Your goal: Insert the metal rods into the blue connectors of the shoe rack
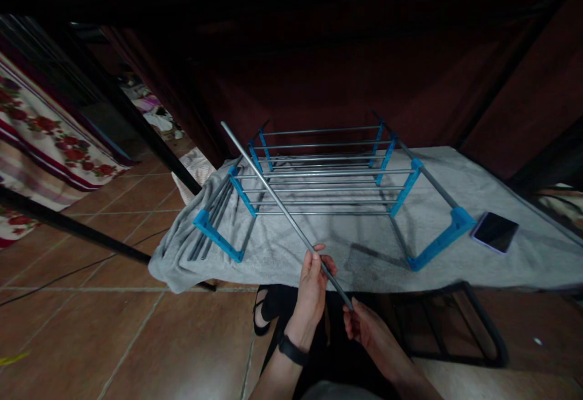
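A long grey metal rod (pixel 277 201) slants across the view, its far end raised in front of the rack's left side. My left hand (pixel 313 281) is closed around the rod's lower part. At the rod's near end, my right hand (pixel 364 322) pinches the tip between thumb and fingers. Beyond them stands a rack frame of metal bars with blue plastic joints (pixel 403 189), resting on a grey cloth. Its front blue brackets are open, with no bar joining them. Several loose rods (pixel 207 233) lie at the rack's left, partly among the cloth's folds.
The grey cloth (pixel 455 175) covers a low table. A phone (pixel 495 232) lies on it at the right. Below the right edge is a black metal frame (pixel 483 327). A dark bar (pixel 136 127) and a floral cloth (pixel 68 133) are on the left, above a tiled floor (pixel 91 327).
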The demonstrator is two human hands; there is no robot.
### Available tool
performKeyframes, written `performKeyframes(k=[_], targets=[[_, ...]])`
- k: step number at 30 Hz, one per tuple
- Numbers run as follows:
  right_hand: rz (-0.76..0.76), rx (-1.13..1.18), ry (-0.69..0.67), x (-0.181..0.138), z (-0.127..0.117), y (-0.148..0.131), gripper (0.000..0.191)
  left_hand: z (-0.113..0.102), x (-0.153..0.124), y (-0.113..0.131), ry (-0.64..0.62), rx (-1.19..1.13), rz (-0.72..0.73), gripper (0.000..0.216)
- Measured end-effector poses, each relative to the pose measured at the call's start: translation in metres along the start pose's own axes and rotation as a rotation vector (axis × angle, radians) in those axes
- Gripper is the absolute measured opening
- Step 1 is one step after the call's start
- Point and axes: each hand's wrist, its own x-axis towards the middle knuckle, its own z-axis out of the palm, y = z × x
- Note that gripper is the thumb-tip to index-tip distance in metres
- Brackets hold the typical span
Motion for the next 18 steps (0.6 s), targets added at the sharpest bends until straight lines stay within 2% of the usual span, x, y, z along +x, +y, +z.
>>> performKeyframes(k=[5,10,18], targets=[[0.0,-0.013,0.037,0.003,0.0,-0.001,0.051,-0.007,0.003,0.004,0.013,0.052,0.037,0.041],[-0.03,-0.072,0.08,0.005,-0.002,-0.009,0.047,-0.018,0.009,0.02,0.049,0.09,0.082,0.041],[-0.091,-0.074,0.112,0.011,-0.004,-0.031,0.045,-0.044,0.011,0.043,0.141,0.306,0.159,0.045]])
